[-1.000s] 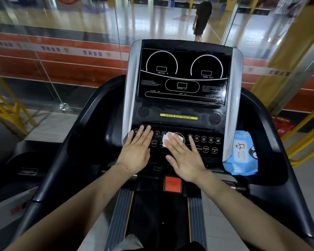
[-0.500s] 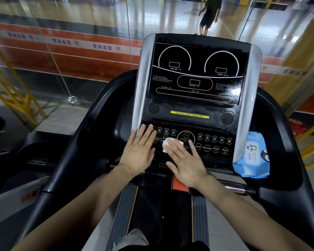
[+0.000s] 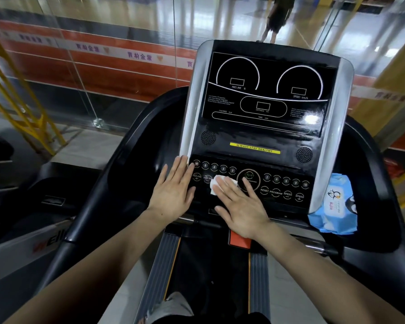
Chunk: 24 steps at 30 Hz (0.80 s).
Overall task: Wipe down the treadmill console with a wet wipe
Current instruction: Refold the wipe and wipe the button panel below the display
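Right hand [image 3: 240,204], fingers flat, is pressed onto the wet wipe [image 3: 214,190] peeking out at eleven o'clock; left hand [image 3: 173,190] is laid flat alongside.

Site is showing one console [image 3: 255,134], one wet wipe [image 3: 214,186], one wipe pack [image 3: 337,206], two speaker grilles [image 3: 208,137], one left hand [image 3: 173,191], one right hand [image 3: 241,206].

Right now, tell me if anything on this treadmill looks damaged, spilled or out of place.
Nothing looks damaged or spilled. The only loose item is the crumpled blue wipe pack, lying just right of the console. The wipe sits under the right hand on the buttons.
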Available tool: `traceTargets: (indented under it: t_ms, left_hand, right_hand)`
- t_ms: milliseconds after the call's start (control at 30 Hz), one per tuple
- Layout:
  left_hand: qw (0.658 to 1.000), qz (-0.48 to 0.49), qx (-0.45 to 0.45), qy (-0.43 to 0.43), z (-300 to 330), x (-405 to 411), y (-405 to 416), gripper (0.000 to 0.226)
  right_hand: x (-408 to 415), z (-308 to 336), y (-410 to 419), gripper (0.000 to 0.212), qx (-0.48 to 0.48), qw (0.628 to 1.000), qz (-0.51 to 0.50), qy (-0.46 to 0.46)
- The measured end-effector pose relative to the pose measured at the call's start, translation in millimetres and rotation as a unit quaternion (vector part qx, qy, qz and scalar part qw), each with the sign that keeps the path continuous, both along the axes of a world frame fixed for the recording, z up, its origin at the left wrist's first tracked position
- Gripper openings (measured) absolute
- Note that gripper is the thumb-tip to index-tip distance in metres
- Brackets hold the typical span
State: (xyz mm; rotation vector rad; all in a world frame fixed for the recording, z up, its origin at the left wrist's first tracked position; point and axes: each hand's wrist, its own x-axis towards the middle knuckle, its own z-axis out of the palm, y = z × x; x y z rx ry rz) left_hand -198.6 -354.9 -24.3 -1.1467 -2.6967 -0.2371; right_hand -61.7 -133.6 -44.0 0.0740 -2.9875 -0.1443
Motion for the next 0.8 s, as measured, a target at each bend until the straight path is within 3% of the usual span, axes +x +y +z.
traceTargets:
  t_ms: [233, 467, 700, 800]
  left_hand:
    - [0.999, -0.020, 0.011, -0.040, 1.2, -8.5, -6.2, 0.073]
    - [0.998, -0.046, 0.008, -0.049, -4.1, -18.1, -11.8, 0.075]
    - [0.996, -0.075, 0.019, -0.055, 0.5, -23.8, -20.8, 0.069]
    - [0.997, -0.066, 0.011, -0.045, 4.5, -29.5, -27.2, 0.070]
  right_hand:
    - [-36.8, 26.1, -5.5, 0.069, 0.000, 0.997, -0.062, 0.034]
    - [-16.3, -0.8, -23.0, 0.068, 0.028, 0.999, 0.000, 0.022]
    - [-57.8, 23.4, -31.7, 0.066, 0.003, 0.995, -0.083, 0.046]
    - [-42.4, 6.7, -46.1, 0.065, 0.005, 0.998, -0.047, 0.030]
